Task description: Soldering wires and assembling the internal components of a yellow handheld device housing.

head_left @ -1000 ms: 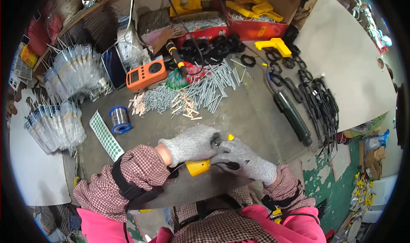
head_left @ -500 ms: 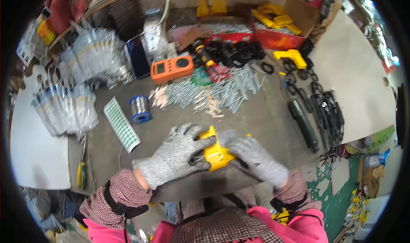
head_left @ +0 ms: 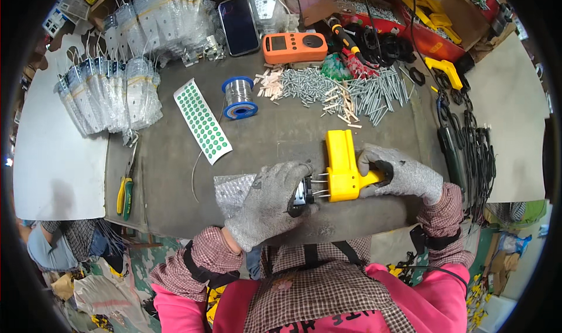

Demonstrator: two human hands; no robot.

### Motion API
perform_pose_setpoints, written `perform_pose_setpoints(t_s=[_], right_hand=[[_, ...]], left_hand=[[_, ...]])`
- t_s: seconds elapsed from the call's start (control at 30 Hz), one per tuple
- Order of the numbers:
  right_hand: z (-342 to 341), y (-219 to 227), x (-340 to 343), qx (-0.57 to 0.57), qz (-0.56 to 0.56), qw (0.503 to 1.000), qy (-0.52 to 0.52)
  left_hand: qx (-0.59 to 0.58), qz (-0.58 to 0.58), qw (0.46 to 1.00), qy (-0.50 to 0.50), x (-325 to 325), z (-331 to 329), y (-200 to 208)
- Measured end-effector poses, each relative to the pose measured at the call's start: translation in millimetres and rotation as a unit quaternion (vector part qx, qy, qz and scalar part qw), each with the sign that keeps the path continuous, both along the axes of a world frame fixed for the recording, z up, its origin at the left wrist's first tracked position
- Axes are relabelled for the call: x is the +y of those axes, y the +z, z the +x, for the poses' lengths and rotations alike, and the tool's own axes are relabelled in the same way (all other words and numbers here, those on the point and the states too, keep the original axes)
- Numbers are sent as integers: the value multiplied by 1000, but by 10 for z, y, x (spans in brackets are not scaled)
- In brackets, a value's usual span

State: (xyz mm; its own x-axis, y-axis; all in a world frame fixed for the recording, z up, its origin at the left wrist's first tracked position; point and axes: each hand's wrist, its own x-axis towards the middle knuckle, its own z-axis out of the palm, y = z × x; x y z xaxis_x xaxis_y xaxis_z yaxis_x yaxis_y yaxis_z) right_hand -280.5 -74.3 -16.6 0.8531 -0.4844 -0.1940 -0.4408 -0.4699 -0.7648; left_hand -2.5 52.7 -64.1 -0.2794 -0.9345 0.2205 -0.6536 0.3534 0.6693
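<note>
My gloved right hand (head_left: 404,173) grips a yellow plastic housing (head_left: 342,172) shaped like a pistol handle, its fingers around the side arm. Closed on a small black-and-silver part (head_left: 302,193) is my gloved left hand (head_left: 266,201), left of the housing. Thin pale wires or prongs (head_left: 319,186) span the short gap between the part and the housing. A sheet of clear bubble wrap (head_left: 233,192) sticks out from behind the left hand. How the part sits in the palm is hidden by the glove.
Beyond the hands lie a solder spool (head_left: 239,98), a green-dotted sticker sheet (head_left: 202,122), heaped screws (head_left: 374,96) and an orange meter (head_left: 294,47). Bubble-wrapped parts (head_left: 117,96) and pliers (head_left: 124,197) are at left. Black cables (head_left: 477,154) and a dark green tool (head_left: 451,157) are at right.
The view has shifted. The left hand has left the yellow housing and now grips the black-and-silver part; the right hand holds the housing by its side arm. Bubble wrap now shows beside the left hand.
</note>
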Motion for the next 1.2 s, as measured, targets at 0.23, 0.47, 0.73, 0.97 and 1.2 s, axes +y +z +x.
perform_pose_setpoints(t_s=[0.23, 0.47, 0.73, 0.97, 1.2], right_hand=[[284, 108, -44, -33, 70, 996, 50], [74, 213, -69, 48, -25, 999, 5], [223, 24, -47, 23, -63, 997, 23], [-692, -191, 25, -9, -376, 733, -566], [-2243, -333, -190, 136, -218, 759, -598]], left_hand=[[-2, -17, 1000, -2, 28, 23, -72], [5, 4, 1000, -3, -5, 10, 13], [1, 4, 1000, -7, -90, -76, 65], [4, 16, 1000, 13, -6, 23, 38], [15, -9, 1000, 1, -21, -9, 9]])
